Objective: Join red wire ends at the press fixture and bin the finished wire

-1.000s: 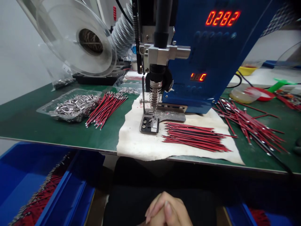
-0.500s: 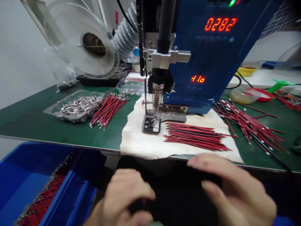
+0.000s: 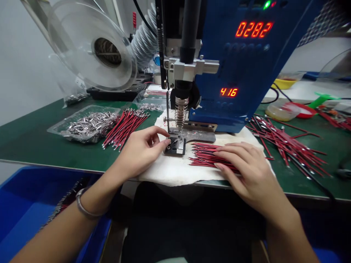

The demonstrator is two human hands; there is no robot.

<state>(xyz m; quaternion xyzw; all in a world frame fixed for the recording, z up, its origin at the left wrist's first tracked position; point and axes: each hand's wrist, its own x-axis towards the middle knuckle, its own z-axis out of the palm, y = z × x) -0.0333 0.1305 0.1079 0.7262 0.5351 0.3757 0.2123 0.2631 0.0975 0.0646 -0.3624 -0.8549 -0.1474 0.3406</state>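
Observation:
My left hand [image 3: 142,151] is at the left side of a small black fixture [image 3: 173,145] under the machine's spring-wrapped tip [image 3: 181,111]. Its thumb and index finger nearly meet at the fixture's edge; whether something small is between them cannot be made out. My right hand [image 3: 248,166] rests with spread fingers on a row of red and black wires [image 3: 204,155], which lie on a white cloth [image 3: 164,171]. The fingertips touch the wires, and none is lifted.
Left of the fixture are a clear tray of metal parts [image 3: 89,126] and a wire bundle [image 3: 124,128]. A loose wire pile [image 3: 290,144] lies right. Behind stands the blue machine [image 3: 241,69]; a blue bin [image 3: 19,204] sits below left.
Both hands have moved up from below the table edge, the left to the fixture and the right onto the wires. The machine's lower display now reads 416.

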